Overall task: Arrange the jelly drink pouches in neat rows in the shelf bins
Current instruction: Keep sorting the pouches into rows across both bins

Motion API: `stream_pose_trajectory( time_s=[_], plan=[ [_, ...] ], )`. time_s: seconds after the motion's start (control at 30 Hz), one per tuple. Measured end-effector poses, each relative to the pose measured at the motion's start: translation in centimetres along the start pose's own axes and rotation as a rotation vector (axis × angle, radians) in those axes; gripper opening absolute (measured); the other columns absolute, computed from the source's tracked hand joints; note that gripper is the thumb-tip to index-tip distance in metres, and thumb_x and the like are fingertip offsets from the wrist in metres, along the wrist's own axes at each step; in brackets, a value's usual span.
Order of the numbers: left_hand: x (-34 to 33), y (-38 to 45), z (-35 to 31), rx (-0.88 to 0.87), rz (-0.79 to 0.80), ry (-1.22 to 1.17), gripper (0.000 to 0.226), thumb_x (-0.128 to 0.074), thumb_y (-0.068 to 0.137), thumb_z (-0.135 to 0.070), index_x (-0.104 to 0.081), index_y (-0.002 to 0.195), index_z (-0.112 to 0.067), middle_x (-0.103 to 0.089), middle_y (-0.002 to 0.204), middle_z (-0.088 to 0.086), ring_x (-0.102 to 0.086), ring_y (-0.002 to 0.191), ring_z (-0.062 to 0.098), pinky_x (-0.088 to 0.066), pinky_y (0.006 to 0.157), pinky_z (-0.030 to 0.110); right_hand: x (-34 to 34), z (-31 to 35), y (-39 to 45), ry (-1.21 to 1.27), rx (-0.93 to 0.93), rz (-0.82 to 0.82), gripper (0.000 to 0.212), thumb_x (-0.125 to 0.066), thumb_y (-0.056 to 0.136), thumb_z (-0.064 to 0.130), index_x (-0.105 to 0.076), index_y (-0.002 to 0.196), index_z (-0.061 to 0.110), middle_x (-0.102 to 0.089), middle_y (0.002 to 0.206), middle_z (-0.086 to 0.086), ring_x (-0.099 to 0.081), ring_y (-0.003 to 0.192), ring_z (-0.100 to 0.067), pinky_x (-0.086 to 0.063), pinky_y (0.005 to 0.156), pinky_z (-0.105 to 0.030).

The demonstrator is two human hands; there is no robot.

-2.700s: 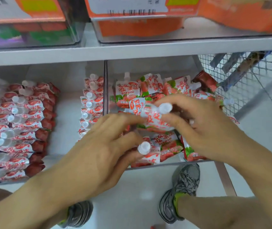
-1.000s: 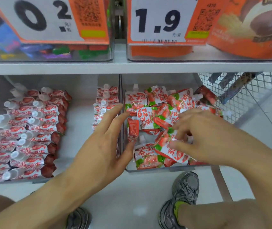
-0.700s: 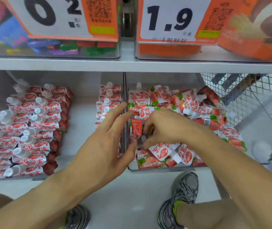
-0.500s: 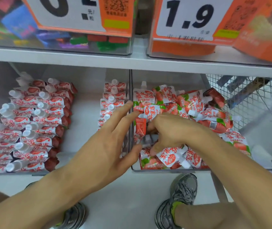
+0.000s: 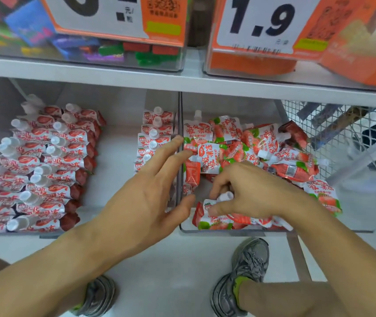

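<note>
Red-and-white strawberry jelly pouches with white caps lie jumbled in the clear right bin. My right hand reaches into the bin's front left part, fingers curled round a pouch near its white cap. My left hand is spread flat with straight fingers across the divider between the two bins, fingertips touching a pouch at the right bin's left edge. In the left bin, pouches lie in two tidy rows at the left and one short row beside the divider.
The shelf above carries clear bins with big orange-and-white price tags. A wire mesh basket stands right of the right bin. My grey shoes rest on the pale floor below the shelf edge.
My right hand moved from the right bin's front middle to its front left and closed on a pouch. My left hand kept its spread pose at the divider. The view drifted closer.
</note>
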State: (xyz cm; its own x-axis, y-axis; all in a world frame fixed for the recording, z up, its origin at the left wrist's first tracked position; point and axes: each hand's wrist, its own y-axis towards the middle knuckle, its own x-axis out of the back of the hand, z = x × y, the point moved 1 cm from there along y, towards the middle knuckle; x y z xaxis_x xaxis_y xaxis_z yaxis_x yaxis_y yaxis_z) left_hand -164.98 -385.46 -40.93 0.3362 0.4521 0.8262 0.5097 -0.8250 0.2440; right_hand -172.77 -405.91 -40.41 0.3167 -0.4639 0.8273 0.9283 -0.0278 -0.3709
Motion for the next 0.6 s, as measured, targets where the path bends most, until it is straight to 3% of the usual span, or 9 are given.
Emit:
stream_pose_trajectory(
  time_s=[0.1, 0.2, 0.3, 0.37, 0.47, 0.57, 0.6],
  plan=[
    [0.1, 0.1, -0.1, -0.001, 0.012, -0.012, 0.065, -0.055, 0.086, -0.045, -0.037, 0.144, -0.020, -0.024, 0.156, -0.006, -0.034, 0.140, 0.009, -0.042, 0.102, 0.021, -0.7, 1.3, -1.5, 0.016, 0.054, -0.069, 0.024, -0.073, 0.082, 0.052, -0.076, 0.089, 0.029, -0.061, 0.079, 0.015, -0.056, 0.076, -0.002, -0.044, 0.067, -0.029],
    [0.3, 0.3, -0.2, 0.011, 0.032, 0.009, 0.065, -0.063, 0.083, -0.042, -0.042, 0.141, -0.021, -0.027, 0.154, -0.006, -0.043, 0.134, 0.012, -0.049, 0.097, 0.029, -1.5, 2.4, -1.5, 0.067, 0.139, -0.015, 0.030, -0.066, 0.084, 0.059, -0.076, 0.090, 0.031, -0.066, 0.076, 0.006, -0.060, 0.071, -0.009, -0.050, 0.066, -0.039],
    [0.9, 0.5, -0.8, -0.022, 0.030, 0.116, 0.062, -0.064, 0.080, -0.043, -0.050, 0.135, -0.019, -0.033, 0.151, 0.002, -0.049, 0.128, 0.018, -0.044, 0.096, 0.025, -0.1, 1.6, -2.0, 0.247, 0.134, 0.110, 0.032, -0.067, 0.087, 0.052, -0.074, 0.110, 0.030, -0.074, 0.097, 0.015, -0.067, 0.087, 0.003, -0.055, 0.078, -0.026],
    [1.1, 0.8, -1.7, -0.122, -0.003, 0.167, 0.050, -0.066, 0.082, -0.038, -0.058, 0.126, -0.014, -0.042, 0.144, 0.007, -0.048, 0.127, 0.023, -0.037, 0.102, 0.024, 1.3, 0.2, -3.3, 0.324, 0.107, 0.098, 0.038, -0.072, 0.084, 0.048, -0.069, 0.119, 0.033, -0.070, 0.112, 0.022, -0.062, 0.104, 0.010, -0.051, 0.092, -0.024],
    [0.3, 1.4, -3.6, -0.260, 0.027, 0.224, 0.033, -0.067, 0.085, -0.036, -0.064, 0.112, -0.017, -0.064, 0.115, 0.000, -0.061, 0.102, 0.020, -0.045, 0.089, 0.033, 1.9, -2.1, -4.7, 0.054, 0.068, 0.127, 0.065, -0.080, 0.072, 0.056, -0.057, 0.131, 0.045, -0.047, 0.140, 0.033, -0.041, 0.128, 0.013, -0.036, 0.111, -0.025],
    [-2.1, 1.9, -4.1, -0.320, 0.197, 0.526, 0.031, -0.052, 0.085, -0.048, -0.067, 0.087, -0.020, -0.068, 0.074, -0.001, -0.062, 0.065, 0.022, -0.034, 0.074, 0.034, 1.3, -3.0, -4.8, -0.043, 0.070, 0.168, 0.076, -0.084, 0.067, 0.052, -0.050, 0.135, 0.048, -0.034, 0.147, 0.035, -0.032, 0.135, 0.010, -0.031, 0.114, -0.029],
    [-2.5, 2.1, -4.2, -0.326, 0.248, 0.609, 0.028, -0.056, 0.084, -0.047, -0.064, 0.074, -0.023, -0.064, 0.062, -0.001, -0.059, 0.055, 0.023, -0.030, 0.072, 0.035, 1.4, -3.1, -5.0, -0.036, 0.065, 0.144, 0.075, -0.084, 0.067, 0.052, -0.050, 0.135, 0.049, -0.035, 0.146, 0.036, -0.032, 0.134, 0.010, -0.033, 0.114, -0.031]
  ],
)
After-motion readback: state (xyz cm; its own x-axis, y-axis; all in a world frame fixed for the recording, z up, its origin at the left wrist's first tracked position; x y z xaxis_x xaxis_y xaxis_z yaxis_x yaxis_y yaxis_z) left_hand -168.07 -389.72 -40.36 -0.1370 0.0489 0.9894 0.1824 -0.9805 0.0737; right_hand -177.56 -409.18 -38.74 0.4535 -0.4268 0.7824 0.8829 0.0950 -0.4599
